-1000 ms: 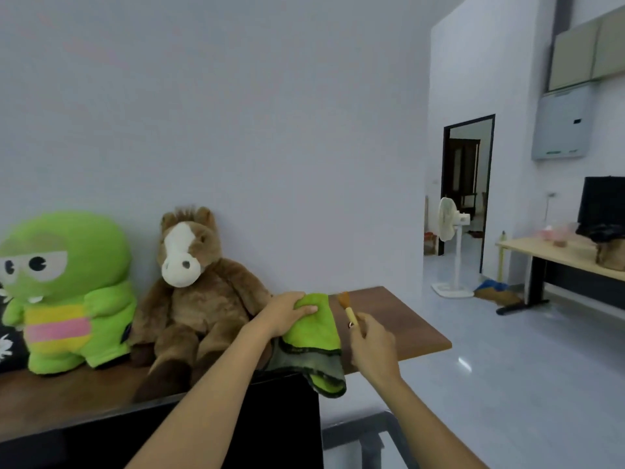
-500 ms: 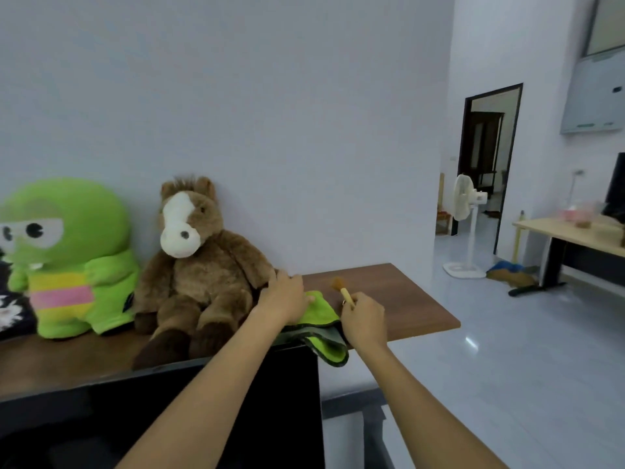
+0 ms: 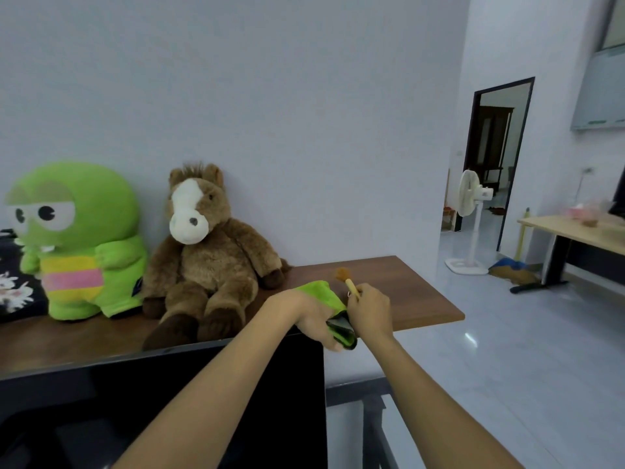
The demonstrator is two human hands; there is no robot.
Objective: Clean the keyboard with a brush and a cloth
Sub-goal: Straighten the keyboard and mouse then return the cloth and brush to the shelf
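Note:
A green cloth (image 3: 320, 292) with a dark edge lies folded over the front rim of the brown wooden shelf (image 3: 406, 292). My left hand (image 3: 304, 316) grips it from the left, fingers curled under its hanging end. My right hand (image 3: 370, 311) is just to its right and holds a small brush (image 3: 346, 279) with a yellow handle and orange-brown bristles pointing up and away, above the shelf. No keyboard is in view.
A brown plush horse (image 3: 206, 258) and a green plush creature (image 3: 74, 242) sit on the shelf against the wall, left of my hands. A black monitor (image 3: 162, 401) top stands below my arms. Far right are a standing fan (image 3: 470, 211), a doorway and a light desk (image 3: 581, 231).
My head view has shifted left and down. Both hands have dropped toward the shelf's front edge; the left hand slid from the top of the cloth to its hanging end.

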